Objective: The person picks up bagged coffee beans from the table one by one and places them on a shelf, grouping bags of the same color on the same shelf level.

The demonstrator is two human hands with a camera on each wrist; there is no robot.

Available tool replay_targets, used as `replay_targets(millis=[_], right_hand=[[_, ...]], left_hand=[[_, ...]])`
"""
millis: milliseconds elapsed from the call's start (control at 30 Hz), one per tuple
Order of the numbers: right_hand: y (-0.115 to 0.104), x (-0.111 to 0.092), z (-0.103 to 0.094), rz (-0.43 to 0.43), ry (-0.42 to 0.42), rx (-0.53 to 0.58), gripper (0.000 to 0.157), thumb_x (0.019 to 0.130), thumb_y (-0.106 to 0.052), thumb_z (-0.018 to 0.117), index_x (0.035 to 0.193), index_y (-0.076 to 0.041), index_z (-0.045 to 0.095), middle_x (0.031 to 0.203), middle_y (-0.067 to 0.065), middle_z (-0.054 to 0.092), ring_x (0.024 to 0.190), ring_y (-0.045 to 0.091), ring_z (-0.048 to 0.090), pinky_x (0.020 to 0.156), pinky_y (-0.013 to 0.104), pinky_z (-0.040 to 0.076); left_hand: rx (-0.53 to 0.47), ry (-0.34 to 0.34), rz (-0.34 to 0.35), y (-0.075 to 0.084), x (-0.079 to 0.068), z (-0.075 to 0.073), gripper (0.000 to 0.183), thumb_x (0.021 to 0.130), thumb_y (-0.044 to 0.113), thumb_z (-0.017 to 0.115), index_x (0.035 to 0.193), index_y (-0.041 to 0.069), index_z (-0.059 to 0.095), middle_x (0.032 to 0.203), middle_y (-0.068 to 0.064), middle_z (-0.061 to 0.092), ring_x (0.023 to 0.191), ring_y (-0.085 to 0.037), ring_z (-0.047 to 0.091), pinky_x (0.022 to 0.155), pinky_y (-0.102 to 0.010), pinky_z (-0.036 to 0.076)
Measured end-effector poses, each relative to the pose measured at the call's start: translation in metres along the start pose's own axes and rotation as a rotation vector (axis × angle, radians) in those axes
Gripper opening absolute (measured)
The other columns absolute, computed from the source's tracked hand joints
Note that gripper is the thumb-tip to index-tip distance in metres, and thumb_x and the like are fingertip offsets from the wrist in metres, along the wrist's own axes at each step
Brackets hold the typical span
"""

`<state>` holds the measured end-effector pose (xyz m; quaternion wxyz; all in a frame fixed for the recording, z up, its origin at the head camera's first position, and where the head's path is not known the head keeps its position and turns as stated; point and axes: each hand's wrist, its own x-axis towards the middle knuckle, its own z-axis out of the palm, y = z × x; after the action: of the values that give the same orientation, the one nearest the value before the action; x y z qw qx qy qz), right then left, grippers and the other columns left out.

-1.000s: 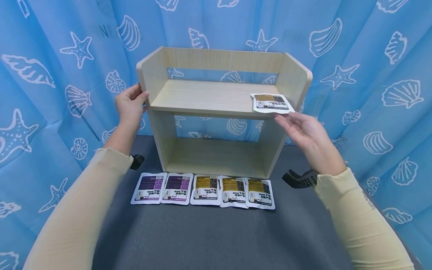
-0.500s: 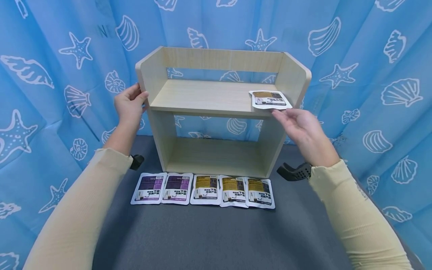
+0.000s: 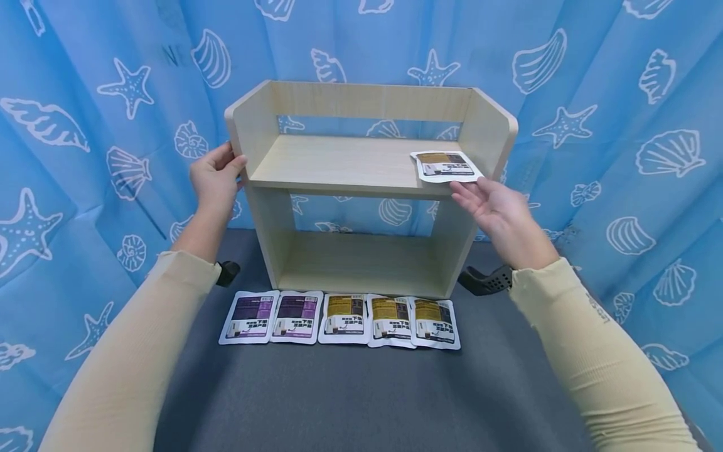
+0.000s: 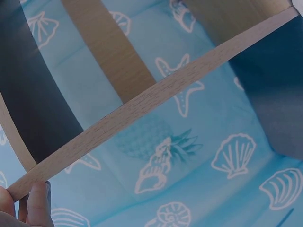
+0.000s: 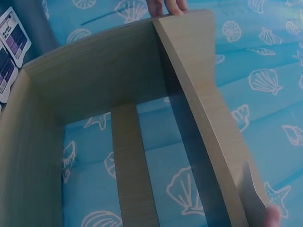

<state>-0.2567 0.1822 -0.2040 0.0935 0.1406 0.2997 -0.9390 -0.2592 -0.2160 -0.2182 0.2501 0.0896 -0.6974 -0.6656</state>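
My left hand (image 3: 216, 176) grips the front edge of the left side panel of a pale wooden two-tier shelf (image 3: 339, 186), thumb in front and fingers behind. A white-edged pouch (image 3: 446, 166) with a gold and dark label lies flat on the upper board at its right end, close to the front edge. My right hand (image 3: 499, 210) is palm up, its straight fingers at the pouch's front right corner. In the right wrist view only a fingertip (image 5: 271, 216) and the pouch's dark edge (image 5: 251, 189) show beside the board.
Several pouches lie in a row on the dark grey tabletop (image 3: 339, 395) before the shelf: a purple pouch (image 3: 248, 317) and another purple one on the left, gold pouches (image 3: 346, 318) to their right. A blue seashell curtain (image 3: 599, 163) hangs behind.
The pouch on the upper board has moved left and slightly back from the front edge, with my right hand following left and up. The left hand stays on the side panel.
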Motion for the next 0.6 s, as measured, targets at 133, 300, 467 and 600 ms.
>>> replay_targets(millis=[133, 300, 467, 600], right_hand=[[0.003, 0.0, 0.002, -0.013, 0.029, 0.032, 0.057, 0.105, -0.013, 0.039, 0.155, -0.025, 0.016, 0.156, 0.003, 0.031, 0.132, 0.018, 0.046, 0.099, 0.03, 0.046], [0.005, 0.001, 0.006, -0.043, 0.057, 0.047, 0.057, 0.105, -0.01, 0.041, 0.156, -0.022, 0.017, 0.153, 0.006, 0.036, 0.127, 0.021, 0.051, 0.093, 0.03, 0.05], [0.004, -0.004, 0.005, -0.028, 0.013, 0.032, 0.06, 0.105, -0.008, 0.038, 0.156, -0.024, 0.01, 0.157, 0.004, 0.027, 0.132, 0.021, 0.045, 0.099, 0.03, 0.046], [0.002, -0.009, 0.003, -0.024, -0.031, 0.003, 0.064, 0.105, -0.003, 0.032, 0.156, -0.03, 0.002, 0.16, 0.004, 0.019, 0.137, 0.023, 0.039, 0.105, 0.033, 0.04]], left_hand=[[-0.007, -0.003, -0.001, -0.001, 0.0, 0.0, 0.043, 0.095, 0.022, 0.062, 0.137, 0.017, 0.057, 0.137, -0.006, 0.056, 0.121, -0.018, 0.056, 0.101, -0.037, 0.045], [-0.017, -0.004, -0.007, -0.001, 0.0, -0.001, 0.042, 0.095, 0.022, 0.063, 0.136, 0.018, 0.058, 0.137, -0.005, 0.057, 0.122, -0.018, 0.056, 0.102, -0.037, 0.045], [-0.016, 0.001, -0.014, -0.001, 0.0, 0.0, 0.043, 0.094, 0.022, 0.063, 0.137, 0.018, 0.057, 0.137, -0.005, 0.056, 0.122, -0.017, 0.055, 0.101, -0.036, 0.045], [-0.011, -0.007, -0.015, -0.002, 0.001, 0.0, 0.045, 0.094, 0.023, 0.063, 0.138, 0.018, 0.056, 0.138, -0.005, 0.055, 0.124, -0.017, 0.054, 0.102, -0.036, 0.044]])
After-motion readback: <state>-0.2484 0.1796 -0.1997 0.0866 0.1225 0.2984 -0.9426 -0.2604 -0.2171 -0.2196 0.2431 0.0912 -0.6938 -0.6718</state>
